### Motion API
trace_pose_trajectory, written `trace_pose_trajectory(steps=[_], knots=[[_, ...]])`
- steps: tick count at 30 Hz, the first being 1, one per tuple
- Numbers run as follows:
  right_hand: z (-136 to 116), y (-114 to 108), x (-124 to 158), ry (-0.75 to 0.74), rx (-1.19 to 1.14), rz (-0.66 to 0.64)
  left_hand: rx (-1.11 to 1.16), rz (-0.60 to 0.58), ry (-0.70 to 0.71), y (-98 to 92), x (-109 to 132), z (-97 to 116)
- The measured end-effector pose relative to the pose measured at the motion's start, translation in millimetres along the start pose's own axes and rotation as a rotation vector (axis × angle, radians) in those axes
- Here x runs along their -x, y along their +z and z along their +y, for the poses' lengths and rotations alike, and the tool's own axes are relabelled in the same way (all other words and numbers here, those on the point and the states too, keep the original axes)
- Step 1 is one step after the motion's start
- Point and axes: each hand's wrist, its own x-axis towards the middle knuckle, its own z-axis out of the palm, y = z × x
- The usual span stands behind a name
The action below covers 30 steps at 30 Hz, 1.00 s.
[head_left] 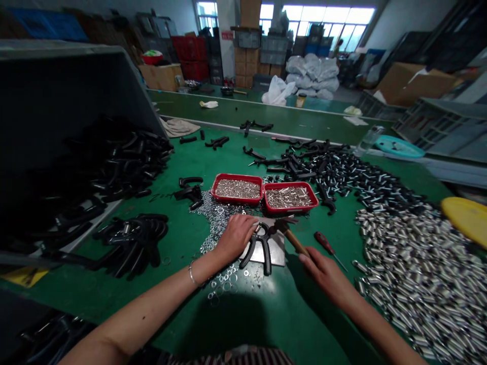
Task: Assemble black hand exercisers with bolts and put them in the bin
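A black spring clamp (267, 254) lies on a flat metal plate (278, 248), its two handles pointing toward me. My left hand (238, 235) is closed at the clamp's upper left side, fingertips beside a small shiny metal part at its pivot; the hand hides the clamp's far left portion. In my right hand (321, 268) is a hammer (294, 241), gripped by its wooden handle. The hammer's dark head is just right of the clamp's pivot; whether they touch I cannot tell.
Two red trays (238, 201) of small metal pins stand beyond the plate. Loose washers (218, 223) spread leftward. A screwdriver (325, 243) lies right, near heaped springs (422, 268) and black-headed screws (365, 175). Clamps (133, 238) are piled left, before a large grey bin (140, 86).
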Motion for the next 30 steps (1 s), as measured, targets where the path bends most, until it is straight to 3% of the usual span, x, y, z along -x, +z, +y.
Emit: trace_pose_trajectory(steps=[3,6,10,14,17,20,23,25,27,30], knots=[[-18,-10,-17,-0.113,0.179,0.032,-0.035,-0.059,0.133,-6.5,19,6],[-31,-6,-36,-0.141,0.342,0.074,-0.070,-0.093,0.196,-6.3,28,8],[-35,-3,-56,-0.112,0.522,-0.090,-0.090,-0.109,0.182,-3.7,28,9],[-36,-2,-60,-0.160,0.544,-0.042,-0.036,-0.103,0.144,-6.5,27,12],[-33,0,-49,-0.126,0.560,-0.081,0.017,-0.059,0.034,-13.9,31,14],[-26,2,-31,-0.176,0.448,-0.112,-0.007,-0.001,-0.133,-18.5,38,19],[-17,6,-20,-0.155,0.392,-0.098,-0.087,-0.036,-0.225,-13.0,45,28],[-13,10,-17,-0.071,0.250,-0.157,-0.131,-0.078,-0.239,-5.9,47,33],[-8,12,-15,0.063,-0.040,-0.208,-0.149,-0.103,-0.246,0.0,47,35],[12,9,-5,0.253,-0.392,-0.122,-0.155,-0.115,-0.252,3.5,45,36]])
